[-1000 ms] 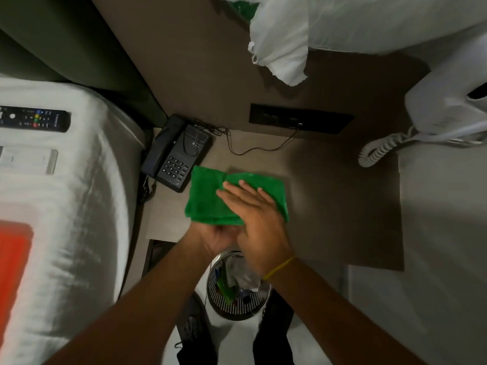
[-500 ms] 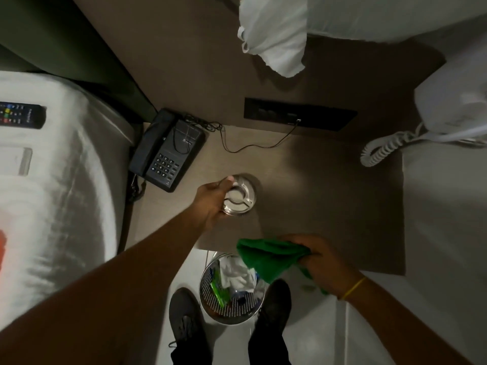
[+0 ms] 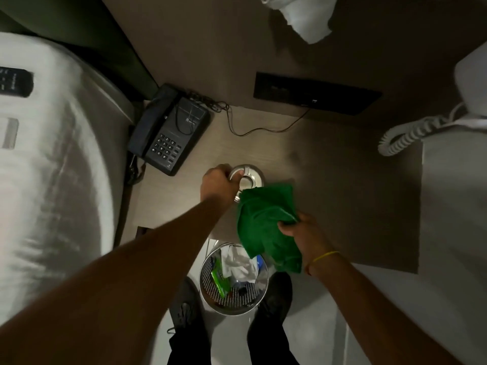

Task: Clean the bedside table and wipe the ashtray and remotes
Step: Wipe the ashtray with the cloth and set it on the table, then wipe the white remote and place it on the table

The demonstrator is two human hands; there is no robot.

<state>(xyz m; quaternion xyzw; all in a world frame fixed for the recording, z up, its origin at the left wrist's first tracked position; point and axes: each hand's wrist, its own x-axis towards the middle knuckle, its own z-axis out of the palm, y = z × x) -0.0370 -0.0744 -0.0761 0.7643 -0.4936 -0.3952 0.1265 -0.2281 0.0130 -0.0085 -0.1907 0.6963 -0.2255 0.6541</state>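
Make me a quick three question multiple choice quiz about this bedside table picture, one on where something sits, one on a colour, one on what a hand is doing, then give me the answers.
1. Where is the telephone?
A. on the bedside table's left end
B. in the bin
C. on the bed

2. What colour is the cloth?
A. white
B. green
C. orange

3. What is the left hand doing?
A. resting flat on the bed
B. gripping the ashtray
C. pressing telephone keys

Answers: 1 A, it sits by the bed edge on the tabletop. 2 B, the cloth held by the right hand is plainly green. 3 B, its fingers close over the metal ashtray's rim.
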